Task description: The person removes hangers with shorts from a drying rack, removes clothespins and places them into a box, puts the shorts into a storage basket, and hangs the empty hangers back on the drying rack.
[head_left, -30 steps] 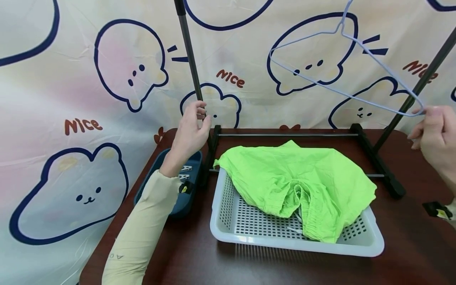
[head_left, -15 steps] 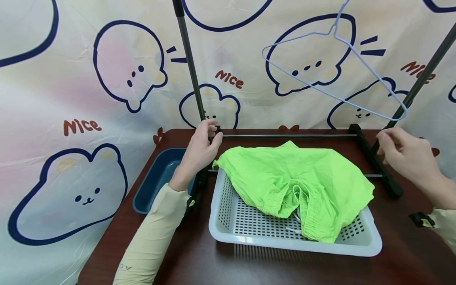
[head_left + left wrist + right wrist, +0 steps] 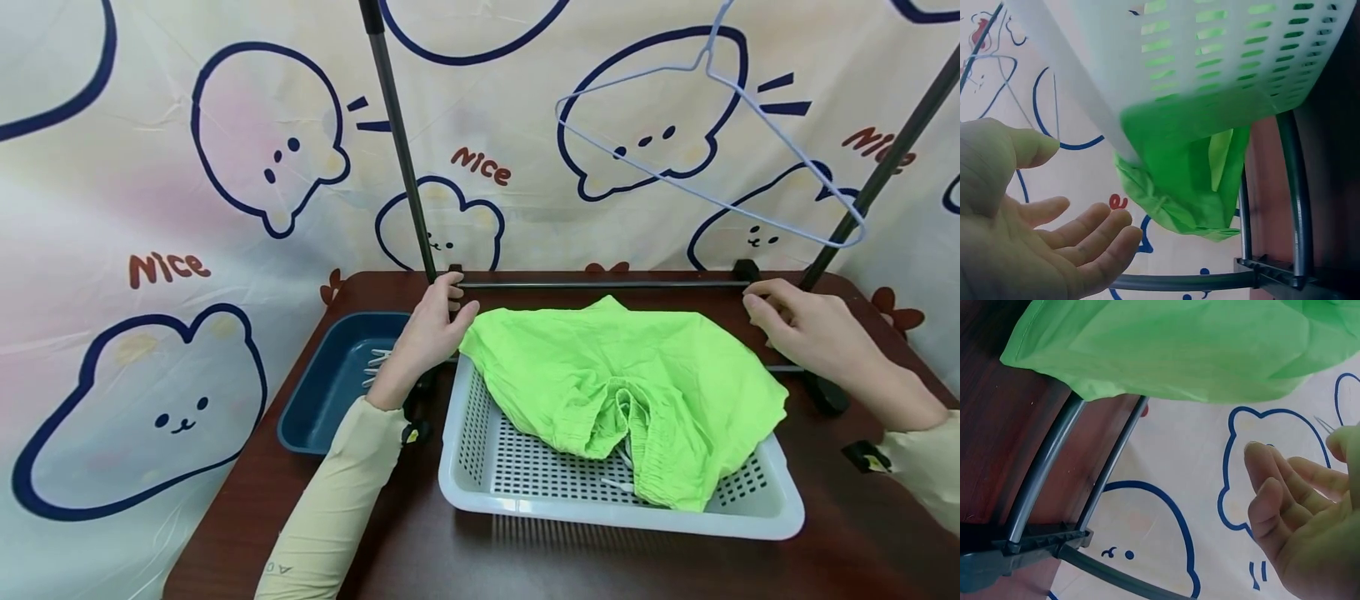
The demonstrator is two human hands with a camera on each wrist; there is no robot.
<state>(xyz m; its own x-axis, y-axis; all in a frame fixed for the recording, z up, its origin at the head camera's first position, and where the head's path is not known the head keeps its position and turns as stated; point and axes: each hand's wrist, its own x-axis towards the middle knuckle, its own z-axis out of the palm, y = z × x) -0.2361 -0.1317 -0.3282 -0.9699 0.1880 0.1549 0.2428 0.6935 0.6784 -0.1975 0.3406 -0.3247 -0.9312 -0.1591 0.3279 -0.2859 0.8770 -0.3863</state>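
Bright green shorts with a gathered waistband and white drawstring lie draped over a pale perforated plastic basket. My left hand is just off the shorts' left end, fingers relaxed and holding nothing; the left wrist view shows its palm beside the basket wall. On the other side, my right hand hovers near the shorts' right end, fingers loosely bent, with nothing in them. Above, a light blue wire hanger hangs in front of the backdrop, apart from both hands. The top of its hook is out of the head view.
A black rack frame has a left pole, a right pole and a rear crossbar behind the basket. At the left, a dark blue tray holds several white clothespins. All stand on a dark brown table.
My right hand has let go of the hanger and come down left toward the shorts. The left hand has lowered slightly to the right, toward their left end. The hanger has swung slightly.
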